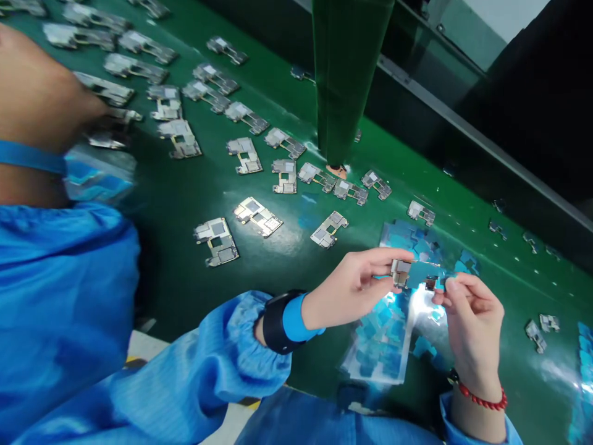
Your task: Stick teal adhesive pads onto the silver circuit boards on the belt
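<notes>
Head view: the left hand (352, 287) pinches one end of a single circuit board (412, 272) and the right hand (472, 321) pinches the other. Both grips are clenched on its edges, probably to keep the fingers off its face. The board hangs just above a sticker sheet (380, 346) near the near edge of the green surface (185, 185), with the blue pieces close by. More than twenty loose boards (257, 216) lie flat and apart toward the far left corner; blur prevents an exact count. A co-worker's hand (41, 93) hovers there. One green post (347, 74) stands at the far edge.
</notes>
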The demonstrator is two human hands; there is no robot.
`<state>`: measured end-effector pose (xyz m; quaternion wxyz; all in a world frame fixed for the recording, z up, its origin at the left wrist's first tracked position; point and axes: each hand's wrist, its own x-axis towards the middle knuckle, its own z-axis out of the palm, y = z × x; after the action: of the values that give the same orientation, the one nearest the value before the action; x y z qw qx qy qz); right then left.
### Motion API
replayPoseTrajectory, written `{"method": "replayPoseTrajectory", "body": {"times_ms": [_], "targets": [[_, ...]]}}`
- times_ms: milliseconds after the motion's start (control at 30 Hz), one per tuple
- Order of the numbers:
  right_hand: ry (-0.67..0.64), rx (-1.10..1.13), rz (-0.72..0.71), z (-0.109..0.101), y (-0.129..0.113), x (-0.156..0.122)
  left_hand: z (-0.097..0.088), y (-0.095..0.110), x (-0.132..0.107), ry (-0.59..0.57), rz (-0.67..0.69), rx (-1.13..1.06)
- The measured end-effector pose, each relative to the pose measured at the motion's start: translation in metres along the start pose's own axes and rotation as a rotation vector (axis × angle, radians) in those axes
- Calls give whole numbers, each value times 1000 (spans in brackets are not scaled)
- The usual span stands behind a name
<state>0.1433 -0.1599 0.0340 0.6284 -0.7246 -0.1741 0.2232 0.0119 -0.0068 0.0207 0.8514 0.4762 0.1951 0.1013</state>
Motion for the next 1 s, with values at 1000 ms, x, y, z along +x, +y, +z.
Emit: {"method": "replayPoseTrajectory", "body": {"times_ms": [1000], "targets": [[80, -265, -104, 1, -5, -11, 4, 9, -1, 21, -49, -166]]}}
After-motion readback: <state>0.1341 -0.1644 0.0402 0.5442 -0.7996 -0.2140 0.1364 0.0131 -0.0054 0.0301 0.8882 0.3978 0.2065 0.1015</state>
